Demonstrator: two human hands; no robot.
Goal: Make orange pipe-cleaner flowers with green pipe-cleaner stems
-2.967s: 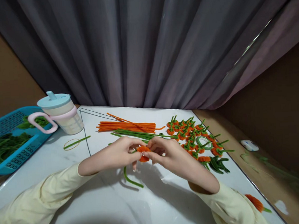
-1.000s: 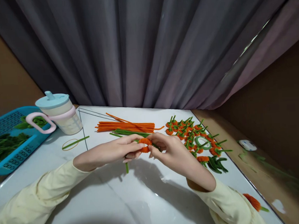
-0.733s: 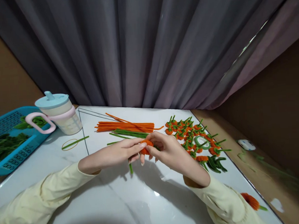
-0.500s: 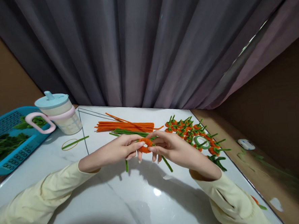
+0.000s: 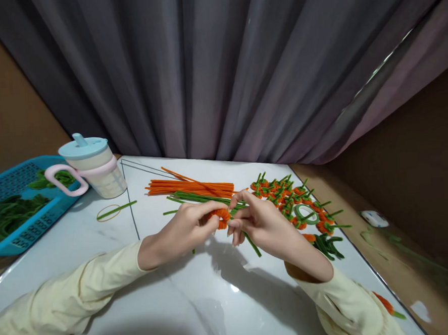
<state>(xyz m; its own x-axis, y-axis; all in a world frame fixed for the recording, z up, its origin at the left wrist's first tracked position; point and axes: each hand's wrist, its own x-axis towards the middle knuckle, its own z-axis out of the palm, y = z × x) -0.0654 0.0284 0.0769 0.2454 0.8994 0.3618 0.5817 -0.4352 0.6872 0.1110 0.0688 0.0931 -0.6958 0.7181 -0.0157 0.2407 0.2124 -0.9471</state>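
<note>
My left hand (image 5: 185, 226) is closed on a fuzzy orange pipe-cleaner ring (image 5: 223, 218), its thumb in front and its fingers partly covering the left side. At the ring's right edge, my right hand (image 5: 261, 223) has thumb and fingers pinched together; the exact contact is small and partly hidden. Green pipe cleaners (image 5: 199, 196) lie on the table just behind the hands, and one green piece (image 5: 252, 245) sticks out below my right hand. Beyond them is a bundle of orange pipe cleaners (image 5: 191, 186).
Several small orange pieces with green stems (image 5: 282, 189) crowd the right side, around a roll of green tape (image 5: 306, 214). Dark green curled pieces (image 5: 327, 246) lie nearer. At left stand a lidded cup (image 5: 95, 168) and a blue basket (image 5: 30, 225); a rubber band (image 5: 107, 213) lies by them.
My left hand has moved slightly right and covers more of the ring, which has turned so its hole shows less. My right fingers have drawn together at its edge. The view has shifted slightly.
</note>
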